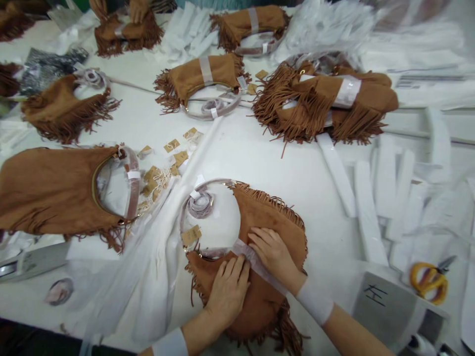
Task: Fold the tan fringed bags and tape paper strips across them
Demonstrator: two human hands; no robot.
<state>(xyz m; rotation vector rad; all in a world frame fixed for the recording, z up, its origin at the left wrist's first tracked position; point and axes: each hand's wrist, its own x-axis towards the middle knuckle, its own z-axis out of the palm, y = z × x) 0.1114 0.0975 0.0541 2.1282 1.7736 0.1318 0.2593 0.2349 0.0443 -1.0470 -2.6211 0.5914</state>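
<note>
Head view shows a brown suede fringed handbag (260,301) lying flat on the white table (326,237) at the near centre, its curved opening toward the left. A translucent band (256,262) crosses its middle at a slant, and the left hand (228,287) and right hand (272,252) rest palm down on either side of that band, fingers extended and close together, pressing on the suede rather than closed around anything; whether any fingertip pinches the band's edge I cannot tell. White cuffs (315,300) circle both wrists. From the opening loops a plastic-wrapped handle (182,215), with a coiled strap (200,204) inside its curve and a tan hang tag (191,235) near its lower end. Just left run long translucent plastic sheets (152,262), beside a scatter of string tags (151,182) and a larger brown bag (55,190). To the right lie white strips (371,212), yellow-handled scissors (430,284) and a grey block (386,304) with black marks. Beyond, banded fringed bags lie overlapping in a bundle (334,99), a single banded bag (206,79) sits farther left, and at the far edge a co-worker's hands (138,10) touch another fringed bag (128,34).
</note>
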